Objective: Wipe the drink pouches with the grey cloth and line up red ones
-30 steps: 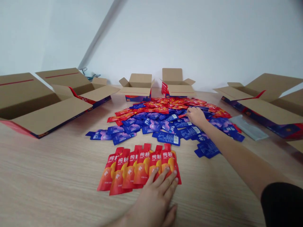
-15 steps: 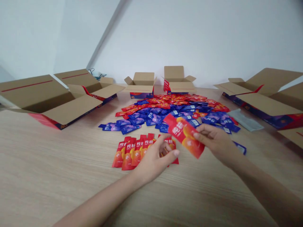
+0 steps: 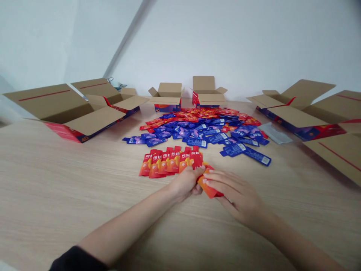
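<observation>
Between my two hands is a red and orange pouch (image 3: 210, 189), tilted over the wooden table. My left hand (image 3: 186, 184) pinches its left edge, thumb on top. From the right, my right hand (image 3: 237, 192) is closed over the pouch, its fingers lying across the front. Just beyond my hands, several red pouches (image 3: 173, 160) lie face up in an overlapping row, spouts pointing away from me. Farther back spreads a heap of blue pouches (image 3: 194, 131) and red pouches (image 3: 200, 113), some of them overlapping.
Open cardboard boxes stand around the heap: one pair at the left (image 3: 87, 120), a box at the back (image 3: 167, 107) beside another (image 3: 210, 99), and more at the right (image 3: 304, 120). A translucent plastic sleeve (image 3: 275, 133) lies near the right boxes. Behind is a white wall (image 3: 239, 45).
My right hand has come back from the heap with a red pouch. My left hand has left the row and now grips that pouch too. The view has shifted slightly.
</observation>
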A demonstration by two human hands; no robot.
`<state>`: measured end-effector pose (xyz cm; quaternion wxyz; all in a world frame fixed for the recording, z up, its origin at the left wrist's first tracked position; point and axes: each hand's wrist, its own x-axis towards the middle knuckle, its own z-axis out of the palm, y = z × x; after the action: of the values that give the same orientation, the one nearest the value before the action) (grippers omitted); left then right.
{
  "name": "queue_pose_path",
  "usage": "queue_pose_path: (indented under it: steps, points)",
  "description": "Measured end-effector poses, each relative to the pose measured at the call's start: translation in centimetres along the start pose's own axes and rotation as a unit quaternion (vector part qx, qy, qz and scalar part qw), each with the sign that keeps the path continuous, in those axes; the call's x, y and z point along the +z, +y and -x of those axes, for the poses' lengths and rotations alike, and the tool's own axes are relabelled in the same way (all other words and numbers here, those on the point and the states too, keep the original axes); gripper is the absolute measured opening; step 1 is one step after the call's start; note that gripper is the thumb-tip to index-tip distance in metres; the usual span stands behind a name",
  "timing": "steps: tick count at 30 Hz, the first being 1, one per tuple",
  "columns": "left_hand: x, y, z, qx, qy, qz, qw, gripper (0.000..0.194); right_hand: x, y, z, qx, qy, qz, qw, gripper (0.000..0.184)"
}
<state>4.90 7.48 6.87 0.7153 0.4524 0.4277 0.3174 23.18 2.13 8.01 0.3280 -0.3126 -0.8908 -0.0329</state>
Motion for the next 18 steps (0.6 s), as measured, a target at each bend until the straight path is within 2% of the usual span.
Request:
queue_pose_path:
  steps: [2,4,6,7,8,10,11,12,14,18]
  points:
    - [0.0,-0.4,0.0,0.03,0.018,-0.101,0.994,0.047,0.7,0.3,0.6,-0.006,0.025,0.011,1.0,0.04]
    - [-0.5,-0.6,0.0,0.076,0.056,-0.201,0.975,0.045,1.2,1.2,1.1,0.018,0.051,0.026,0.998,0.037]
    - [-1.3,-0.7,-0.2,0.14,0.1,-0.303,0.937,0.034,1.6,2.7,1.3,0.059,0.077,0.041,0.994,0.034]
    - [-1.8,-0.9,-0.4,0.18,0.111,-0.371,0.904,0.028,1.8,3.6,1.4,0.073,0.094,0.049,0.992,0.033]
    - [-2.3,-1.1,-0.7,0.222,0.111,-0.451,0.857,0.026,2.2,4.6,1.4,0.076,0.11,0.057,0.989,0.033]
    - [-3.1,-2.1,-1.4,0.289,0.093,-0.606,0.735,0.036,3.3,6.6,1.3,0.05,0.135,0.073,0.987,0.036]
    - [-3.4,-2.8,-1.7,0.303,0.079,-0.659,0.684,0.04,4.0,7.5,1.2,0.03,0.142,0.08,0.986,0.039]
    - [-3.7,-3.6,-2.0,0.304,0.069,-0.688,0.656,0.043,4.7,8.2,1.1,0.01,0.141,0.085,0.986,0.041]
    - [-3.9,-5.0,-2.3,0.293,0.062,-0.718,0.628,0.046,6.3,9.3,0.9,-0.01,0.116,0.087,0.989,0.045]
    - [-4.0,-6.2,-2.3,0.285,0.068,-0.739,0.606,0.047,9.2,10.1,0.8,-0.004,0.021,0.066,0.998,0.044]
